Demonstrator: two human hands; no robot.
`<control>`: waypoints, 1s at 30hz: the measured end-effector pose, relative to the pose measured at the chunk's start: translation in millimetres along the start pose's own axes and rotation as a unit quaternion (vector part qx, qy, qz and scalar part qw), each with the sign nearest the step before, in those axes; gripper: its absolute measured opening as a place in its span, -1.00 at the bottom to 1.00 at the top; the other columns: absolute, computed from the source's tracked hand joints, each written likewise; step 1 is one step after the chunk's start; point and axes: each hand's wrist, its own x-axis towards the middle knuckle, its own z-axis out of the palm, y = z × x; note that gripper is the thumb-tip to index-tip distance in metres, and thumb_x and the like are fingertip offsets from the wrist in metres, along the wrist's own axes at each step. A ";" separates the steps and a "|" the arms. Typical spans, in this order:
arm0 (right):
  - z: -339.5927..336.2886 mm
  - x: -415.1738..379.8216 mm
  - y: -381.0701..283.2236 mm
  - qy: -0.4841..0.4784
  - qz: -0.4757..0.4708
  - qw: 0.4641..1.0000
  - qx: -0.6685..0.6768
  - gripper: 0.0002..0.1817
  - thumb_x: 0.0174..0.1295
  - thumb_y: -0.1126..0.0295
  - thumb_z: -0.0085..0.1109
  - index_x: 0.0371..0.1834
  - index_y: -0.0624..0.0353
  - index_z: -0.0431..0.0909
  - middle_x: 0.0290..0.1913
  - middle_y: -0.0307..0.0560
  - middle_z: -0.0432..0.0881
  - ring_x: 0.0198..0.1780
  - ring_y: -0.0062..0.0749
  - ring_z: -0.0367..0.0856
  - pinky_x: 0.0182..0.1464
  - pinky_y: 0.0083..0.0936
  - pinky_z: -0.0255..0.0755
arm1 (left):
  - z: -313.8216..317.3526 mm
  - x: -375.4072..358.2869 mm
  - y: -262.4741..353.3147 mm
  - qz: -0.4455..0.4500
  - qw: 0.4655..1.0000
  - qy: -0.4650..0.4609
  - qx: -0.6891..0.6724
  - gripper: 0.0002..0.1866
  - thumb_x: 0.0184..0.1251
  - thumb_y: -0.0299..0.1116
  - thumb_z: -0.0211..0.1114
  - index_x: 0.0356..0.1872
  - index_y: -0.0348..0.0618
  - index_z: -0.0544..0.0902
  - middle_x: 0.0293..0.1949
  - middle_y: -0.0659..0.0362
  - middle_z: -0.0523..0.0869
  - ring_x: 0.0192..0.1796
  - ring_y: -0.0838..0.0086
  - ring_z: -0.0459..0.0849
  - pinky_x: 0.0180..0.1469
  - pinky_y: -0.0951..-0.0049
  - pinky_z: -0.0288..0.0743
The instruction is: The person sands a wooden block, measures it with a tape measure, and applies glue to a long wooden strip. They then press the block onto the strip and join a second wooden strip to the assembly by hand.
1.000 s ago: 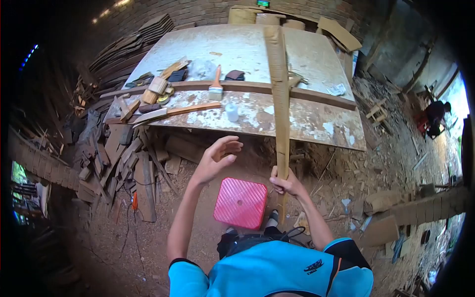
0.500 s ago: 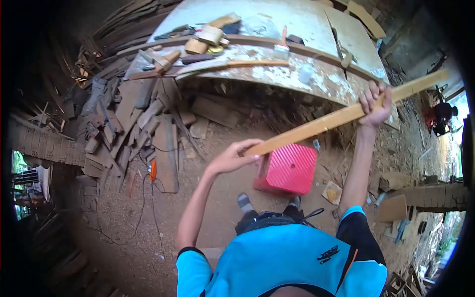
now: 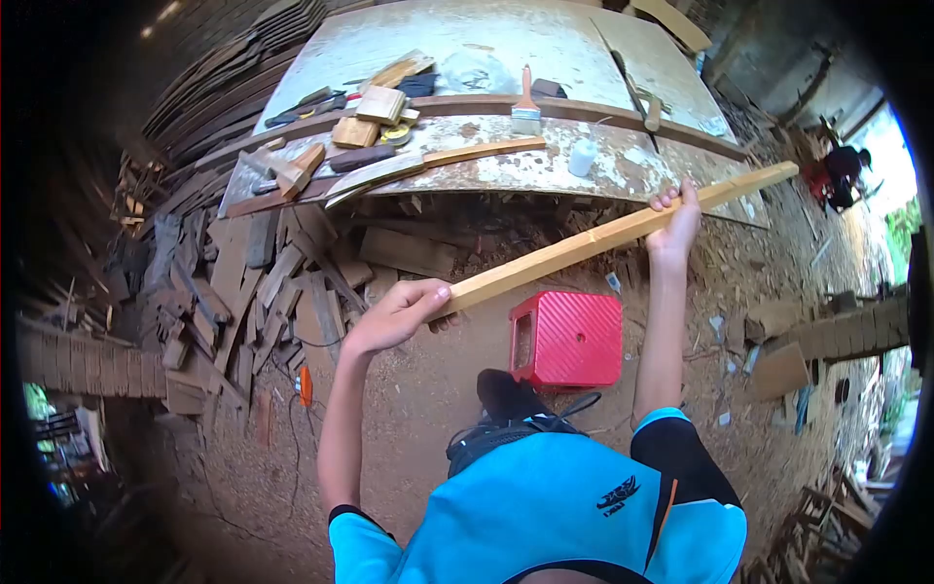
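Note:
A long light-brown wooden strip (image 3: 564, 249) slants across in front of me, its right end higher in the view. My left hand (image 3: 399, 313) grips its near-left end, thumb on top and fingers underneath. Further along, my right hand (image 3: 677, 222) is wrapped round the strip from below, with a length of wood sticking out past it. Below the strip, a red plastic stool (image 3: 576, 339) stands on the dirt floor.
Ahead is a worktable (image 3: 389, 39) holding a paintbrush (image 3: 526, 109), a small white bottle (image 3: 582, 158), wood blocks (image 3: 380, 103) and a curved wooden piece (image 3: 467, 154). Scrap wood (image 3: 233, 282) is heaped at the left. An orange object (image 3: 305, 386) with a cord lies on the floor.
The strip and both hands have shifted left in the view. My left hand now closes round the strip's end, where its fingers were straighter before. The table appears nearer.

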 end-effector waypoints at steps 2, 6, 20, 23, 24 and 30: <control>3.4 4.1 8.8 0.002 -0.002 1.000 -0.001 -0.82 0.25 0.32 0.06 -0.32 0.14 0.29 -0.50 -0.27 0.29 -0.51 -0.59 0.30 -0.49 -0.59 0.27 | -11.8 21.2 9.2 -0.026 0.995 -0.028 0.092 -0.63 0.39 -0.14 0.08 -0.25 -0.33 0.58 -0.52 0.25 0.58 -0.44 0.66 0.50 -0.39 0.56 0.41; -2.6 10.6 37.1 -0.044 0.086 0.995 -0.020 -0.77 0.20 0.37 0.14 -0.21 0.18 0.30 -0.44 -0.22 0.36 -0.39 -0.48 0.40 -0.23 -0.46 0.42 | -27.1 68.6 0.8 0.050 0.977 0.023 0.207 -0.63 0.26 -0.14 0.21 -0.23 -0.33 0.59 -0.49 0.06 0.63 -0.44 0.44 0.59 -0.38 0.42 0.43; -77.3 117.8 166.6 -0.003 0.170 0.980 -0.105 -0.54 0.17 0.62 0.10 0.11 0.32 0.16 -0.11 0.05 0.47 0.01 -0.02 0.55 0.08 -0.09 0.49 | -107.2 382.9 -146.2 0.152 0.835 0.164 0.503 -0.65 0.28 -0.14 0.12 -0.05 -0.14 0.55 -0.18 0.04 0.54 -0.11 0.15 0.47 -0.04 0.21 0.30; -90.1 136.5 165.3 0.056 0.101 0.976 -0.184 -0.52 0.16 0.63 0.10 0.13 0.33 0.16 -0.09 0.09 0.50 -0.02 -0.08 0.58 0.03 -0.13 0.54 | -108.8 380.2 -148.2 0.172 0.836 0.143 0.501 -0.69 0.26 -0.19 0.15 -0.07 -0.14 0.57 -0.21 0.05 0.53 -0.15 0.19 0.47 -0.08 0.21 0.30; -98.6 140.8 163.3 0.069 0.106 0.974 -0.186 -0.49 0.13 0.63 0.14 0.13 0.33 0.16 -0.08 0.12 0.53 -0.03 -0.12 0.59 0.02 -0.17 0.55 | -107.7 369.8 -149.8 0.176 0.845 0.133 0.487 -0.69 0.25 -0.21 0.16 -0.07 -0.14 0.57 -0.22 0.06 0.53 -0.16 0.20 0.47 -0.08 0.22 0.30; -104.5 152.8 166.9 0.130 0.104 0.939 -0.301 -0.44 0.09 0.54 0.25 0.13 0.39 0.19 -0.05 0.11 0.54 -0.02 -0.21 0.59 0.02 -0.27 0.54 | -105.5 344.0 -117.5 0.253 0.885 0.077 0.382 -0.66 0.22 -0.27 0.18 -0.03 -0.22 0.55 -0.19 -0.02 0.54 -0.10 0.12 0.49 -0.05 0.18 0.34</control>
